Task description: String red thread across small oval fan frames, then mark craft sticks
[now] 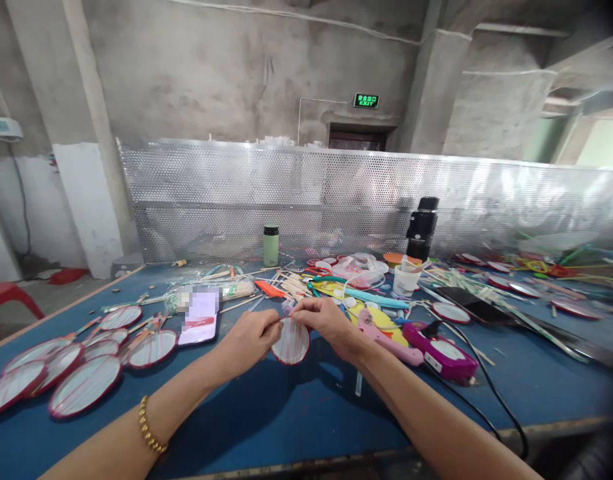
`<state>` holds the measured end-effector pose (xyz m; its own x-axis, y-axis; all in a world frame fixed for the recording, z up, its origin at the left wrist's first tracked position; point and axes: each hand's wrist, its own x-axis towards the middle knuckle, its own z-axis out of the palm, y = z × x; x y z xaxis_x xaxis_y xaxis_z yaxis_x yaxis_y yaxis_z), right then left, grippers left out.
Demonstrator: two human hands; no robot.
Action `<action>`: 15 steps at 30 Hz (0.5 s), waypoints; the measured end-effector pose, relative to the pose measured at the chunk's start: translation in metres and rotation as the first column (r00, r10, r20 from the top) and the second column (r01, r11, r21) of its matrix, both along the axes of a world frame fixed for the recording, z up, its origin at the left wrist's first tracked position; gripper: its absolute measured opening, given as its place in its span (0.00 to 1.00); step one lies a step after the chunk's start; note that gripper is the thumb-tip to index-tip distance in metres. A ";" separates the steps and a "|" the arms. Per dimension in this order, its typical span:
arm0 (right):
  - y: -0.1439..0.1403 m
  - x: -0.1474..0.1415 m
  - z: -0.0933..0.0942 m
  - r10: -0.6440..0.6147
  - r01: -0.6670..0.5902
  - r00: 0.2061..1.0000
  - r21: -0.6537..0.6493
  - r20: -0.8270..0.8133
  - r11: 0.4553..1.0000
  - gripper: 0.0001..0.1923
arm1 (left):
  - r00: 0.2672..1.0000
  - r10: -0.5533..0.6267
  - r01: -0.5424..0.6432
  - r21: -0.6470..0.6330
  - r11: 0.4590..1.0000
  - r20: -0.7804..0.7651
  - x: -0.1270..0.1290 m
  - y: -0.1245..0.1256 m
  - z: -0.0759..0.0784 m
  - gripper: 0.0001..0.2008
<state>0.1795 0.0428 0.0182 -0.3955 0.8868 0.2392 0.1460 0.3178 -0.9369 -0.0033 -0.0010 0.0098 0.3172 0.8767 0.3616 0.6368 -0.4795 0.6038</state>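
Red-rimmed and pale in the middle, the fan [290, 342] hangs between both hands just above the blue surface [286, 413]. The left hand [251, 337] pinches its upper left edge, fingers closed on the rim; the right hand [326, 320] pinches the top from the other side, fingers together there too (what sits between the fingertips is too small to tell). More fans [84, 385] lie well to the left. A pink glue gun [439, 352] rests near the right forearm, and a phone [199, 319] lies left of the hands.
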 end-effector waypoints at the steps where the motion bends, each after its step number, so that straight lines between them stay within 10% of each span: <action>1: 0.000 0.000 -0.001 0.001 -0.001 1.000 -0.007 -0.008 1.000 0.08 | 1.000 0.001 -0.001 -0.001 1.000 -0.001 0.000 0.000 0.000 0.13; 15: -0.001 -0.002 -0.002 -0.012 0.012 0.999 0.000 -0.044 1.000 0.10 | 1.000 -0.004 0.005 -0.007 1.000 0.018 -0.001 -0.001 0.001 0.13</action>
<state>0.1774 0.0421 0.0164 -0.3742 0.8913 0.2562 0.1082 0.3163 -0.9425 -0.0039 -0.0020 0.0109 0.3145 0.8777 0.3616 0.6234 -0.4783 0.6186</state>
